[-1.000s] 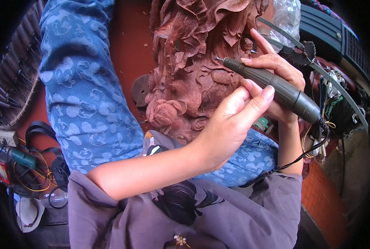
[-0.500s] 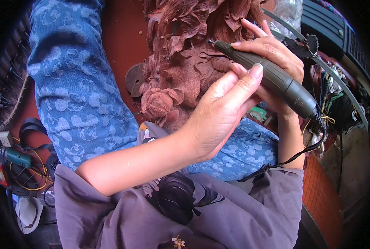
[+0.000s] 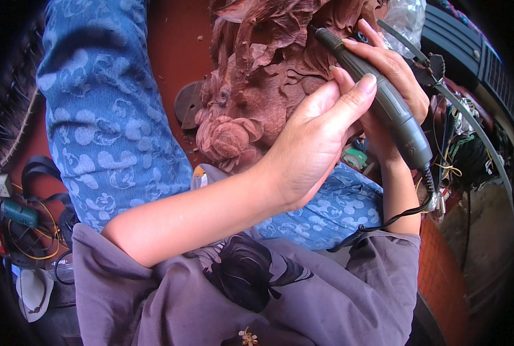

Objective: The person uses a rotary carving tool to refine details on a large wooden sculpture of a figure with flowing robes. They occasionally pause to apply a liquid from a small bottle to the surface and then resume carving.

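Note:
A dark green rotary carving handpiece (image 3: 392, 106) slants across the right of centre, its thin bit pointing far and left. My right hand (image 3: 404, 78) grips it from the right, with fingers lying along its upper barrel. My left hand (image 3: 314, 135) reaches in from the left, thumb pressed on the barrel and fingers bent beneath, partly hidden. Beyond both hands stands a reddish-brown wood carving (image 3: 268, 86), with leafy folds and a carved flower (image 3: 228, 141) at its near left. The bit is close to the leafy part; whether it touches, I cannot tell.
A black cord (image 3: 395, 219) runs from the handpiece past my right forearm. My denim-covered leg (image 3: 107, 115) flanks the carving. Cables and a green power tool (image 3: 20, 213) lie at left. Clear plastic (image 3: 406, 26), a curved grey strip (image 3: 476, 127) and tangled cords clutter the right. A round disc (image 3: 189, 105) lies left of the carving.
The handpiece has tilted more steeply, and its bit has moved farther away and right along the carving. Both hands have shifted slightly with it, keeping their hold. The carving appears slightly farther right in view.

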The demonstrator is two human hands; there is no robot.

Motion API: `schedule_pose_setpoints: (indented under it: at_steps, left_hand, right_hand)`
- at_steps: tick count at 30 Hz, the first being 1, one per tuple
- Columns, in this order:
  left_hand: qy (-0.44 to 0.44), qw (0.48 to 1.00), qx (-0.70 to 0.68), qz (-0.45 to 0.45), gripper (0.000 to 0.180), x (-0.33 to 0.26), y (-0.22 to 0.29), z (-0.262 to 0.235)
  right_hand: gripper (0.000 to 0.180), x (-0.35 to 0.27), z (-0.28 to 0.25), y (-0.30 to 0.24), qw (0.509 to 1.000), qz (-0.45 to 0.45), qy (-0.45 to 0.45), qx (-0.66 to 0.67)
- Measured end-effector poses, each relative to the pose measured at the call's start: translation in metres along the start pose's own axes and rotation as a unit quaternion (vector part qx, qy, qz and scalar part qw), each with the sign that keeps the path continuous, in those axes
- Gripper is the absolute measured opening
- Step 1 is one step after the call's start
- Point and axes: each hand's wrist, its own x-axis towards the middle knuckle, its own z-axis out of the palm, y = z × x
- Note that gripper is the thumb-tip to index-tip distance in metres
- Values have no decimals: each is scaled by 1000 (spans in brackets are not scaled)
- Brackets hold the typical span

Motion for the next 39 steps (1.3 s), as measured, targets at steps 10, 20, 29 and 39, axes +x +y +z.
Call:
schedule_pose_setpoints:
  at_steps: [10,20,29,39]
  left_hand:
    - [5,1000,-28,2,35,-2,-2,-5]
    - [49,998,-19,-23,32,-10,-5,-2]
    - [29,1000,-8,3,31,-3,-1,-5]
    - [50,998,-30,-17,27,-8,-7,-7]
  right_hand:
    - [27,5,-1,0,998,-42,-43,4]
    - [23,2,-7,9,996,-47,-78,17]
    - [25,-2,1,12,999,-23,-14,33]
    - [28,-4,-5,18,996,-53,-62,47]
